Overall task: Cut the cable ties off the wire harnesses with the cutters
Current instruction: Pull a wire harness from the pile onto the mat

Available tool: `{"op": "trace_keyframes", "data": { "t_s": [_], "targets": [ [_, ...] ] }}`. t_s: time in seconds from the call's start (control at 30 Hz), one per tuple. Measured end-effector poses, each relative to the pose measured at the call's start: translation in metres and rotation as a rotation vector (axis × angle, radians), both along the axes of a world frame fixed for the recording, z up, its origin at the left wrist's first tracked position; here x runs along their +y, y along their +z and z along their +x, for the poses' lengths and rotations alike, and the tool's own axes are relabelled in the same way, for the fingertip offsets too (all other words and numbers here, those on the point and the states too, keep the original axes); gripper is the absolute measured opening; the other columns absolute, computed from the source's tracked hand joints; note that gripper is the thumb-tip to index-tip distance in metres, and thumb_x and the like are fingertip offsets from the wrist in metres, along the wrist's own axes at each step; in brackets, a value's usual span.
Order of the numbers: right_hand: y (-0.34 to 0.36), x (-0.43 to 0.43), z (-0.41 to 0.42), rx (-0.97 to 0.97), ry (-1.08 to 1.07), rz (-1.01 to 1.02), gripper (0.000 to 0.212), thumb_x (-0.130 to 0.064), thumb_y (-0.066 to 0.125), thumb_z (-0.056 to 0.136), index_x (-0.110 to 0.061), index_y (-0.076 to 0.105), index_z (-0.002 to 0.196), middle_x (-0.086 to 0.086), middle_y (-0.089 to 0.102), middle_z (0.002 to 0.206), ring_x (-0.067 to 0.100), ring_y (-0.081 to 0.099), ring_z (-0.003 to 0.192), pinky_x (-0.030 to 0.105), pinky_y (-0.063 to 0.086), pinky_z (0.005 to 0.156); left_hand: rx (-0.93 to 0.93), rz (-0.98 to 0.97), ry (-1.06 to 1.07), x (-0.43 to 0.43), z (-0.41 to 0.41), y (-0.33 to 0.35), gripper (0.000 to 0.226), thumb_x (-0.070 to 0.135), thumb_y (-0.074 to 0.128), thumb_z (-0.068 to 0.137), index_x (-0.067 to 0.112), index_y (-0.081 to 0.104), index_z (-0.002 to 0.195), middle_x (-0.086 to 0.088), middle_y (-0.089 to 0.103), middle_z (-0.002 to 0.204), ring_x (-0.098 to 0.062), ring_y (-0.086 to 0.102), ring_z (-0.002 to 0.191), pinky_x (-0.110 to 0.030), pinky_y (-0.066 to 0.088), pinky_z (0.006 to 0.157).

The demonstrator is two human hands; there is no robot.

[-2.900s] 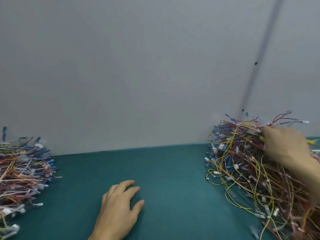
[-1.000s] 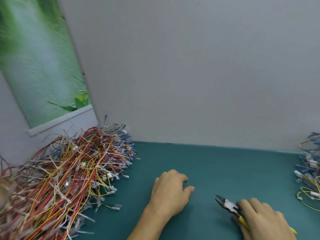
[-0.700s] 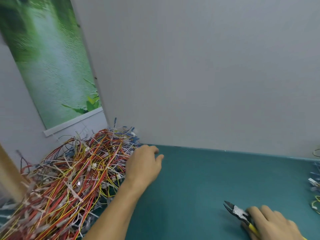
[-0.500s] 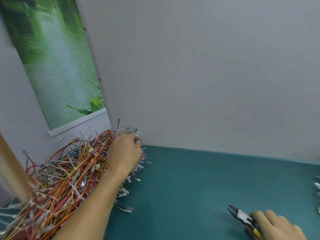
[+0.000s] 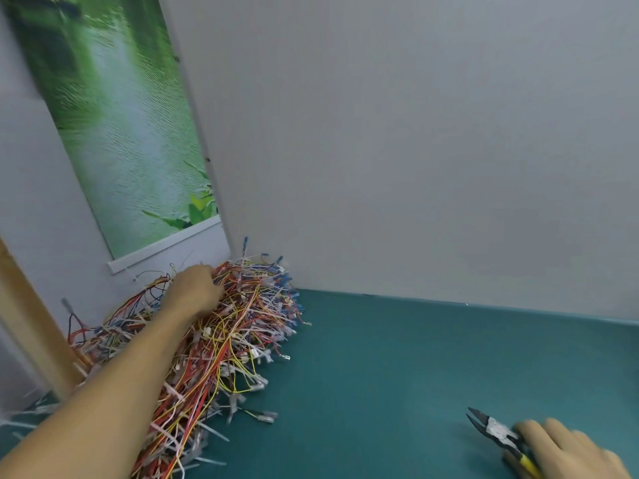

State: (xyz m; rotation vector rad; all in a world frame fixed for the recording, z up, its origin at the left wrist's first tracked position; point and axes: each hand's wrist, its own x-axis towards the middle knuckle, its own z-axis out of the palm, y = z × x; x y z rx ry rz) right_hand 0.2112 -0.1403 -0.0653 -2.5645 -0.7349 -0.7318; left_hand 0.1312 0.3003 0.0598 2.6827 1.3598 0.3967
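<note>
The left hand reaches out to about 10 o'clock and lies on the crown of the pile of wire harnesses. Its fingers are sunk among the strands, so I cannot tell whether they have closed round one harness or only press into the heap. The pile sits at the 9 o'clock side of the teal tabletop, banked against the grey wall.

The harnesses look light and limp: thin red, yellow and white leads with small connectors, loosely tangled. One harness will likely drag its neighbours along when lifted. The better hold is probably the bundled middle, close beside a tie, not a loose end or a connector. That should keep the bundle taut enough to present to the blades. The white cable ties stick out as stiff, thin plastic tails. They should snip easily, though the insulation right beside them is soft and could be nicked.

At about 5 o'clock the right hand rests on the tabletop, curled round the yellow handles of the cutters. The blades stand slightly apart and point toward 10 o'clock. The cutters are well apart from the pile, with bare tabletop between. A harness would need to come across to 6 o'clock for the two hands to meet.
</note>
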Motion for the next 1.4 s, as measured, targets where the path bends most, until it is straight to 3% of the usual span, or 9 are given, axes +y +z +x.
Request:
{"op": "trace_keyframes", "data": {
  "t_s": [0.17, 0.27, 0.4, 0.67, 0.83, 0.97, 1.07, 1.27, 1.4],
  "targets": [
    [0.000, -0.008, -0.006, 0.127, -0.062, -0.159, 0.035, -0.049, 0.056, 0.077, -0.023, 0.061, 0.054, -0.003, 0.037, 0.048, 0.027, 0.047, 0.033, 0.027, 0.037, 0.036, -0.065, 0.490, -0.088, -0.031, 0.003, -0.012, 0.023, 0.037, 0.058, 0.088, 0.021, 0.070, 0.099, -0.006, 0.065, 0.100, -0.028, 0.057, 0.097, -0.042, 0.043, 0.086],
    [-0.006, -0.011, -0.005, 0.178, -0.058, -0.183, 0.035, -0.024, 0.094, 0.039, -0.023, 0.062, 0.054, 0.002, 0.046, 0.047, 0.029, 0.047, 0.034, 0.029, 0.039, 0.035, 0.099, 0.305, -0.106, -0.047, 0.013, -0.026, 0.042, 0.054, 0.050, 0.090, 0.017, 0.065, 0.077, 0.000, 0.068, 0.081, -0.025, 0.064, 0.086, -0.041, 0.047, 0.088],
    [-0.006, -0.011, -0.005, 0.238, -0.031, -0.181, 0.046, -0.018, 0.097, 0.025, -0.024, 0.062, 0.055, 0.001, 0.047, 0.047, 0.027, 0.048, 0.034, 0.027, 0.038, 0.036, 0.109, 0.272, -0.068, -0.051, 0.020, -0.028, 0.033, 0.046, 0.057, 0.090, 0.020, 0.055, 0.070, 0.002, 0.062, 0.074, -0.023, 0.062, 0.083, -0.039, 0.041, 0.087],
    [0.004, -0.010, -0.005, 0.320, -0.018, -0.288, 0.032, -0.042, 0.088, 0.055, -0.027, 0.070, 0.076, -0.002, 0.052, 0.064, 0.024, 0.062, 0.060, 0.029, 0.039, 0.052, -0.475, -0.424, -0.290, -0.076, 0.004, 0.006, 0.022, 0.010, 0.076, 0.077, 0.016, 0.066, 0.058, 0.011, 0.063, 0.072, -0.007, 0.055, 0.072, -0.025, 0.039, 0.069],
    [0.008, -0.011, -0.012, 0.234, 0.023, -0.214, 0.034, -0.049, 0.086, 0.053, -0.024, 0.064, 0.060, -0.007, 0.035, 0.053, 0.021, 0.051, 0.036, 0.022, 0.033, 0.040, -0.392, -0.927, -0.186, -0.081, 0.001, -0.017, 0.004, 0.003, 0.061, 0.089, 0.002, 0.062, 0.085, -0.008, 0.057, 0.070, -0.018, 0.051, 0.058, -0.029, 0.043, 0.052],
    [0.014, -0.007, -0.016, 0.264, -0.008, -0.233, 0.034, -0.062, 0.066, 0.074, -0.042, 0.059, 0.101, -0.006, 0.043, 0.082, 0.012, 0.049, 0.074, 0.028, 0.037, 0.064, -0.565, -1.087, -0.093, -0.077, 0.017, -0.022, 0.020, 0.024, 0.056, 0.095, 0.009, 0.066, 0.085, 0.000, 0.042, 0.062, -0.010, 0.030, 0.044, -0.022, 0.027, 0.042],
    [0.015, -0.007, -0.014, 0.383, 0.008, -0.307, 0.040, -0.042, 0.092, 0.048, -0.029, 0.068, 0.076, -0.005, 0.038, 0.065, 0.020, 0.051, 0.052, 0.027, 0.033, 0.050, -0.668, -1.402, -0.228, -0.070, 0.017, -0.019, 0.019, 0.019, 0.050, 0.097, 0.014, 0.068, 0.095, 0.004, 0.044, 0.053, -0.006, 0.025, 0.034, -0.018, 0.023, 0.038],
    [0.014, -0.004, -0.020, 0.280, -0.050, -0.242, 0.030, -0.065, 0.054, 0.081, -0.047, 0.052, 0.106, -0.008, 0.045, 0.088, 0.009, 0.059, 0.092, 0.027, 0.038, 0.068, -0.494, -1.642, -0.313, -0.098, 0.014, -0.035, 0.017, 0.017, 0.057, 0.087, 0.015, 0.069, 0.075, 0.002, 0.048, 0.054, -0.008, 0.038, 0.038, -0.019, 0.034, 0.043],
    [0.000, -0.009, -0.011, 0.270, 0.010, -0.158, 0.043, -0.022, 0.097, 0.033, -0.020, 0.064, 0.060, -0.006, 0.035, 0.056, 0.027, 0.052, 0.041, 0.024, 0.029, 0.046, -0.399, -1.605, -0.317, -0.127, 0.017, -0.047, 0.017, 0.020, 0.056, 0.091, 0.016, 0.070, 0.082, 0.001, 0.051, 0.061, -0.008, 0.042, 0.042, -0.020, 0.038, 0.045]
  ]
}}
